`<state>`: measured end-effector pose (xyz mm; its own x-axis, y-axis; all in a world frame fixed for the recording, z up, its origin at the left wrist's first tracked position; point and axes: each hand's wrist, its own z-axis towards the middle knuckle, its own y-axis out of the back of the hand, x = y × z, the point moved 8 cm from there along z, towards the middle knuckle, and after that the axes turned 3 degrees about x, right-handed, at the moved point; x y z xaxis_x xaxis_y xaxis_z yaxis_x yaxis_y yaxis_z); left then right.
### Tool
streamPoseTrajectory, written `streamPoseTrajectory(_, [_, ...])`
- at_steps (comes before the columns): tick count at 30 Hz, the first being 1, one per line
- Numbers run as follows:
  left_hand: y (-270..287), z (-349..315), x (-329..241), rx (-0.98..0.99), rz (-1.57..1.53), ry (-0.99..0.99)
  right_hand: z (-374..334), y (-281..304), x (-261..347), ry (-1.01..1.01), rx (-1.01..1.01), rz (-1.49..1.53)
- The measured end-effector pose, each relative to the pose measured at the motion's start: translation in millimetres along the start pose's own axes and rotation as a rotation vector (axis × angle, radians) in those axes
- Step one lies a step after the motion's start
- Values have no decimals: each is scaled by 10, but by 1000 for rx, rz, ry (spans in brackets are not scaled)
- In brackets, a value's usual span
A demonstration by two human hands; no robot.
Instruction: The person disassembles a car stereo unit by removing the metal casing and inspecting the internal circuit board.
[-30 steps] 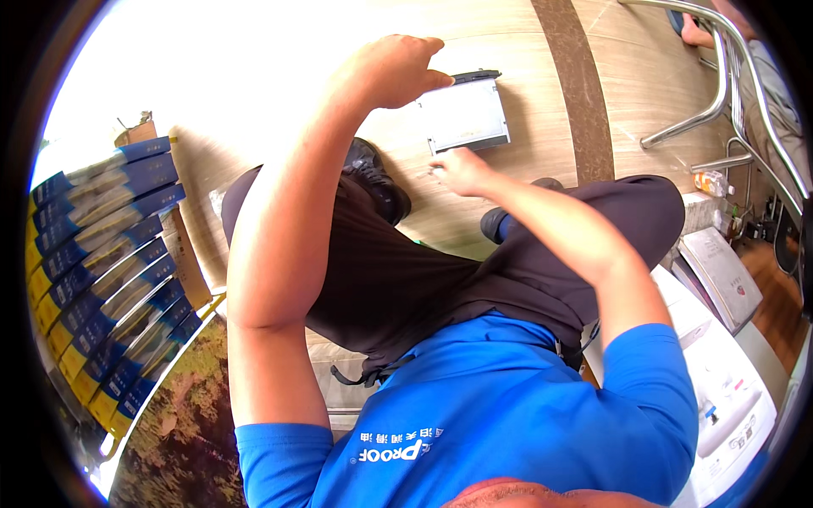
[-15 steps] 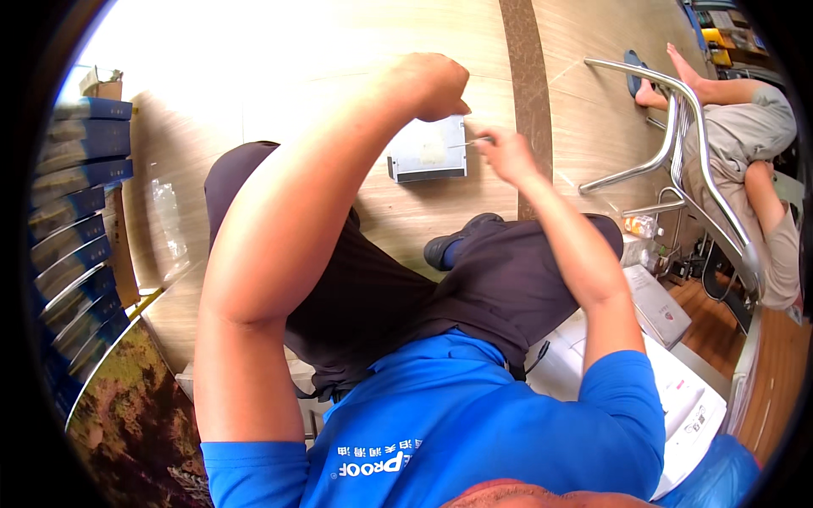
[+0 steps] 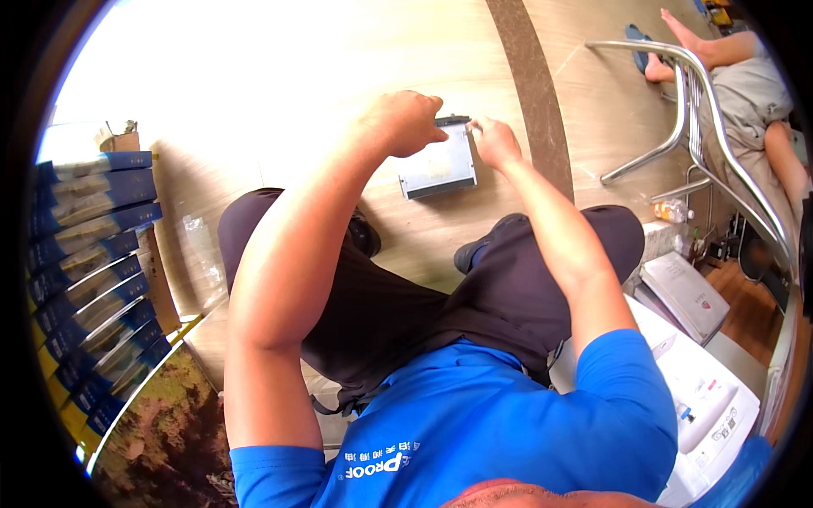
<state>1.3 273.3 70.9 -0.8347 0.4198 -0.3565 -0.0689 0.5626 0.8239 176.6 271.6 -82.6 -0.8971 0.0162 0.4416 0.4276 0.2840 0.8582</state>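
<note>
Both hands at the far end of a low box, seen from above. The silver-grey, flat-topped rectangular box, apparently metal (image 3: 440, 167), lies on the pale, wood-grained floor (image 3: 593, 127), beyond the dark brown trousers (image 3: 542, 279) of the seated person and to the left of a dark brown mottled floor band (image 3: 535, 85). From the bare left hand (image 3: 405, 123), the box lies to the right and toward the person; the thumb overlaps the far left part of its top, though contact cannot be confirmed. Thumb and forefinger stand well parted, with nothing seen gripped between them. From the bare right hand (image 3: 498, 144), the box lies to the left and nearer the person; the fingers are drawn in just beside its far right corner, and whether they hold anything cannot be told. The left hand, overlapping the box in this view, appears the nearer. The narrow black end piece (image 3: 455, 120) faces away from the person and slightly left. The visible top is almost as deep as wide and partly covered, so its long axis cannot be fixed; its side edges run away from the person, leaning slightly left.
</note>
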Motion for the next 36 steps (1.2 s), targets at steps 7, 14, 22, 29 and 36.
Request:
streamPoseTrajectory(7, [-24,22,69,111,-19,48,17,40,-176,-3,-9,60])
streamPoseTrajectory(14, [-31,87,-56,12,-7,-61,48,56,-179,60,-56,53])
streamPoseTrajectory(22, [-56,44,-57,147,-5,7,34,8,-229,-9,-29,74])
streamPoseTrajectory(29, [-56,20,-46,3,0,-45,19,-6,-156,43,-13,32])
streamPoseTrajectory(36, [-82,3,-56,129,-5,11,-28,0,-45,155,-42,-24])
